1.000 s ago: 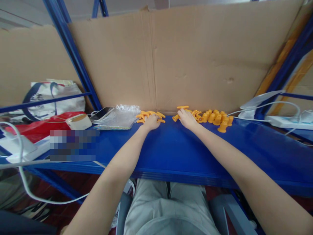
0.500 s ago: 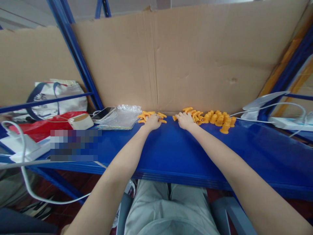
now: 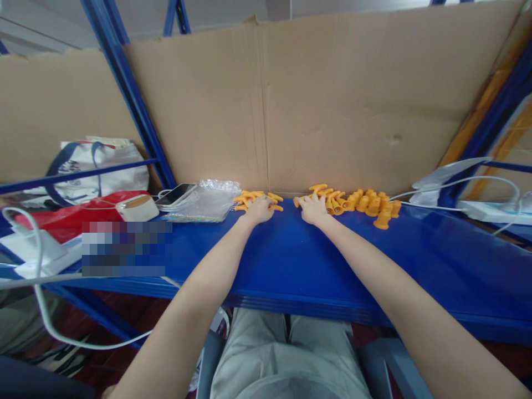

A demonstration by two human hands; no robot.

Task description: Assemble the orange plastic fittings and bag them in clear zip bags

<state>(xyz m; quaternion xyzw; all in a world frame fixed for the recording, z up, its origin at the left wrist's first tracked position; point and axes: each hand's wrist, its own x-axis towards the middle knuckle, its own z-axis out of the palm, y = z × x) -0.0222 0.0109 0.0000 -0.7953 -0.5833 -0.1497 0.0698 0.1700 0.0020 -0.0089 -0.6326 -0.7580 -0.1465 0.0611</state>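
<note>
My left hand [image 3: 260, 210] rests over a small pile of thin, branching orange pieces [image 3: 245, 196] near the cardboard wall. Its fingers look spread, and their tips partly hide the pieces beneath. To its right, my right hand [image 3: 315, 209] reaches out with fingers apart at the left end of a second orange group. Slim pieces [image 3: 319, 188] lie just behind that hand. Hollow cone-ended pieces [image 3: 337, 208] lie beside it, and one orange piece [image 3: 296, 201] shows at its fingertips. Further right, several stubby orange pieces [image 3: 373, 206] stand close together. I see nothing lifted off the table.
The blue table [image 3: 291, 260] backs onto a tall cardboard panel [image 3: 332, 100]. At left are a plastic-wrapped packet [image 3: 208, 202], a phone [image 3: 178, 194], a red bag [image 3: 83, 210] and a white power strip [image 3: 45, 249] with cables. White cables [image 3: 449, 208] run along the right.
My right hand has shifted very slightly left and towards me, showing more of the cone-ended pieces. My left hand stays almost where it was.
</note>
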